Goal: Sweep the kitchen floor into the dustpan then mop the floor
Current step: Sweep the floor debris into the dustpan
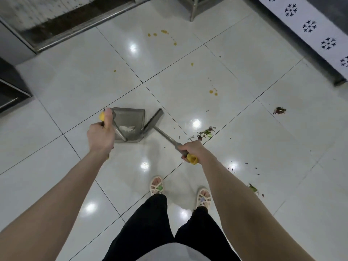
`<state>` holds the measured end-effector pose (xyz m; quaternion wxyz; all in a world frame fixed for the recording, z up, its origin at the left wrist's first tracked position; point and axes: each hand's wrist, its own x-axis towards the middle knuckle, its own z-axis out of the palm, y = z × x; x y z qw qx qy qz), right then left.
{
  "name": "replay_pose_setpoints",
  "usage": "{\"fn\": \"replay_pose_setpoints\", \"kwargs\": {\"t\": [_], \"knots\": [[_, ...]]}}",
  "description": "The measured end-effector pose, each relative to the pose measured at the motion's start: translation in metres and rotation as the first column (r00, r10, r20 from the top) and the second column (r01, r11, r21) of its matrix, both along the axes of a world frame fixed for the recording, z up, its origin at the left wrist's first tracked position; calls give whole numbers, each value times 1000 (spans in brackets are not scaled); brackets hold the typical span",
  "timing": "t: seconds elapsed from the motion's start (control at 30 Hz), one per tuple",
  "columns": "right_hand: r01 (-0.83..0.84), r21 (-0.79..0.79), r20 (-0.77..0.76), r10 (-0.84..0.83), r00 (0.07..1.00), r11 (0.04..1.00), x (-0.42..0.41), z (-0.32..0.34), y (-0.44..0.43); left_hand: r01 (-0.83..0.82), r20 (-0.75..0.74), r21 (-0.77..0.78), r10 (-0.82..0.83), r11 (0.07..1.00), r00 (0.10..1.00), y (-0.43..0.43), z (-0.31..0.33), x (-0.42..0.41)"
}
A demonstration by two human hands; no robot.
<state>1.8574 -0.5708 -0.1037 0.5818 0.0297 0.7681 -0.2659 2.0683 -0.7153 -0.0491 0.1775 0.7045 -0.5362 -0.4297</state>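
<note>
A grey dustpan (131,117) stands on the white tiled floor (188,76) with a small pale heap of debris (128,128) inside. My left hand (100,135) grips its long handle by the yellow end, thumb up. My right hand (190,149) grips the grey broom handle (165,135) near its yellow cap. The broom head (153,119) rests at the dustpan's right edge. Green and red leaf scraps (206,133) lie to the right of the broom, with more scraps (280,110) farther right and another leaf (252,188) by my right forearm. Yellow spots (213,92) stain the tiles.
More yellow drops (163,32) lie near the far side. A steel cabinet base (75,23) runs along the upper left, a dark unit (11,91) stands at the left, a metal leg (193,10) at the top, and a patterned white panel (310,27) at the right. My feet in sandals (157,186) stand behind the broom.
</note>
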Motion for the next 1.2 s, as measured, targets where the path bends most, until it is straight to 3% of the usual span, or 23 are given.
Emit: {"fn": "replay_pose_setpoints", "kwargs": {"t": [0.3,0.63,0.9,1.2], "knots": [[-133,155,-14,137,990,979,-33,-16,44,-53,33,24,52,998,998,47,-4,-37],[-110,213,-53,124,991,971,-179,-4,205,-31,12,43,30,999,999,159,-10,-142],[-40,206,-159,74,985,978,-253,14,313,-43,-50,96,47,994,998,247,-16,-206],[-99,68,-160,108,981,993,-255,39,339,-19,-65,101,25,995,998,271,-7,-216]]}}
